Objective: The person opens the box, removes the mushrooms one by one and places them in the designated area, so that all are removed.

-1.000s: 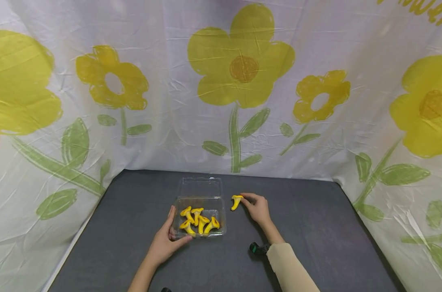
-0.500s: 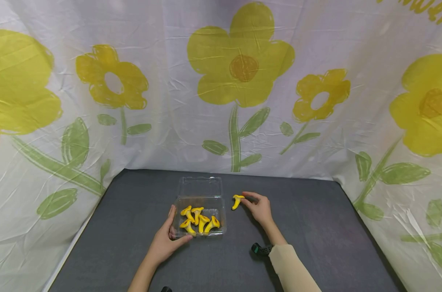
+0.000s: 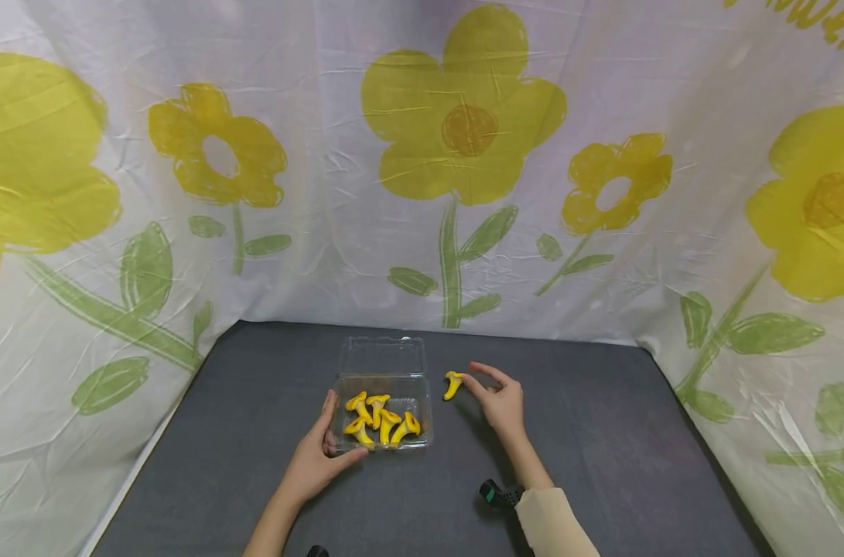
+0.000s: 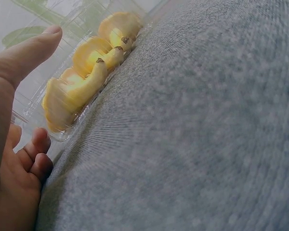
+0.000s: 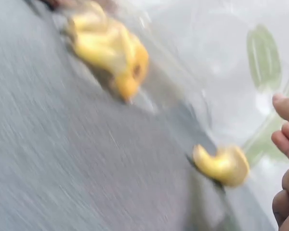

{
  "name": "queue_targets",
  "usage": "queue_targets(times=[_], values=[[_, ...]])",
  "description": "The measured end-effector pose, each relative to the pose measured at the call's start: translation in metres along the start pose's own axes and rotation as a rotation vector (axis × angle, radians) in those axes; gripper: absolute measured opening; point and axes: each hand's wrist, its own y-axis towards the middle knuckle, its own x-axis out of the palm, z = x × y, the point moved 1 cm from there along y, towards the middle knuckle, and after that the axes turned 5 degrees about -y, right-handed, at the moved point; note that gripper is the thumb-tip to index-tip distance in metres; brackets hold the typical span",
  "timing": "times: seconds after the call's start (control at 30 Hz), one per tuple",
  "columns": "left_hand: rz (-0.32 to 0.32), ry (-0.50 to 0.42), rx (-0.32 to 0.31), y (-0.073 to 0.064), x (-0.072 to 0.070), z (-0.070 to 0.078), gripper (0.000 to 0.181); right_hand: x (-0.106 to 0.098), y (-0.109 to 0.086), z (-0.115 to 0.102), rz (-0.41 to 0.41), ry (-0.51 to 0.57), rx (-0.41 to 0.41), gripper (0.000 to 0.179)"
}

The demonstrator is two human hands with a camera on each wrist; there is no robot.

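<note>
A clear plastic box [image 3: 422, 391] stands on the dark table with its lid [image 3: 383, 357] folded back. Several yellow chanterelle mushrooms [image 3: 387, 424] lie inside it. My left hand [image 3: 312, 462] holds the box at its near left corner, thumb along the front and fingers at the left side. One more chanterelle mushroom [image 3: 452, 384] lies on the table just right of the box. Beside it is my right hand [image 3: 503, 404], thumb and forefinger spread. The right wrist view shows a gap between the right fingers [image 5: 288, 142] and that mushroom [image 5: 222, 165].
A dark cloth covers the table [image 3: 603, 433]. A white curtain [image 3: 324, 155] printed with yellow flowers hangs behind and at both sides. A black wrist device [image 3: 500, 493] sits at the right wrist, by the sleeve.
My right hand has let go of the single chanterelle mushroom and drawn slightly back to the right, its fingers spreading. The left hand and the box have stayed put.
</note>
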Motion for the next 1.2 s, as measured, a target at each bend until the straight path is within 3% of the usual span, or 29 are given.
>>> queue_targets(times=[0.13, 0.3, 0.5, 0.8, 0.97, 1.2], values=[[0.003, -0.008, 0.018, 0.000, 0.000, 0.001, 0.121, 0.012, -0.015, -0.018, -0.048, 0.059, -0.019, 0.031], [0.018, -0.007, 0.045, -0.001, 0.001, 0.002, 0.119, 0.029, -0.038, -0.034, -0.171, 0.068, -0.045, 0.031], [0.022, 0.000, 0.047, 0.000, 0.001, 0.002, 0.118, 0.044, -0.056, -0.042, -0.243, -0.077, -0.127, 0.032], [0.011, -0.004, 0.037, 0.002, -0.001, -0.001, 0.120, 0.061, -0.060, -0.050, -0.214, -0.313, -0.250, 0.027], [-0.006, -0.032, 0.044, 0.000, 0.000, -0.002, 0.119, 0.065, -0.061, -0.056, -0.262, -0.387, -0.246, 0.024], [-0.006, -0.033, 0.033, -0.001, 0.001, -0.001, 0.120, 0.069, -0.062, -0.063, -0.247, -0.529, -0.208, 0.023]])
